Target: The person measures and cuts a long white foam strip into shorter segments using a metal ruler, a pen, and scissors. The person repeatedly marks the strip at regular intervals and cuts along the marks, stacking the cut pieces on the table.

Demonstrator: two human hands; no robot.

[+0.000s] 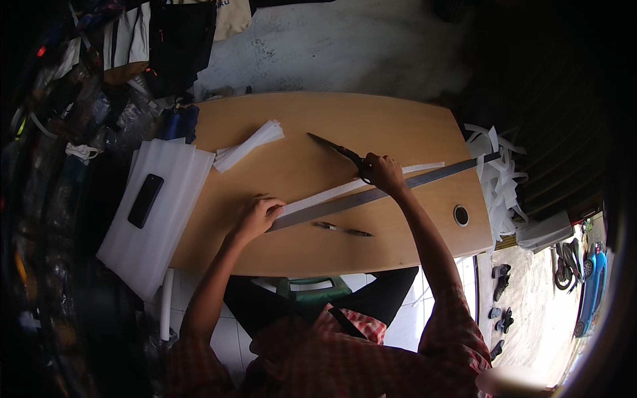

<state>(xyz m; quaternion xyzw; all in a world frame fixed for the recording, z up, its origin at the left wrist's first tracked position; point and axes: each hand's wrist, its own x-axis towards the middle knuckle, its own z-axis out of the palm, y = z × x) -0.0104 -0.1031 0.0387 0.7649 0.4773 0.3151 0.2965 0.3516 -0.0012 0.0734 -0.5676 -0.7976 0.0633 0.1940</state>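
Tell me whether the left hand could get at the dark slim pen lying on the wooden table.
Probably yes. The left hand presses on the long metal ruler, and the dark slim pen lies just beyond it on bare wooden table, with nothing in between.

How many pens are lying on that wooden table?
1. The pen lies near the table's front edge, just below the long metal ruler. Others may be hidden.
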